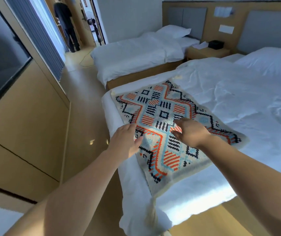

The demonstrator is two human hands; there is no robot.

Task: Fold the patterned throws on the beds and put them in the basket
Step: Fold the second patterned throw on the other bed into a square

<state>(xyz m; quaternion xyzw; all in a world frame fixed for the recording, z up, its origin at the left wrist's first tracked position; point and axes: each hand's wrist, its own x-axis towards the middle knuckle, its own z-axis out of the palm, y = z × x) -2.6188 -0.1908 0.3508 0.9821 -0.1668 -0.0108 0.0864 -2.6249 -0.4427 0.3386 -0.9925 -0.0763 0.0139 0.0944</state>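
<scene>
Throw (168, 126): lies flat, unfolded, across foot of near bed (238, 103).
Left hand (127, 140): fingers loosely apart, over throw's left edge.
Right hand (191, 132): fingers curled, empty, over its middle.
Handling: likely soft, thick, limp; sags.
Grip: pinch tasselled corners.
Basket: unseen.

Two bare forearms reach into view from the bottom edge, toward the patterned throw (161, 126). No sleeve covers either one as far back as the picture shows. The left hand (126, 142), at the throw's left edge, has no ring, watch or glove. The right hand (191, 132), over the throw's middle, is likewise ungloved, with a plain wrist and nothing worn on the fingers that show. Nails are too blurred to make out
</scene>
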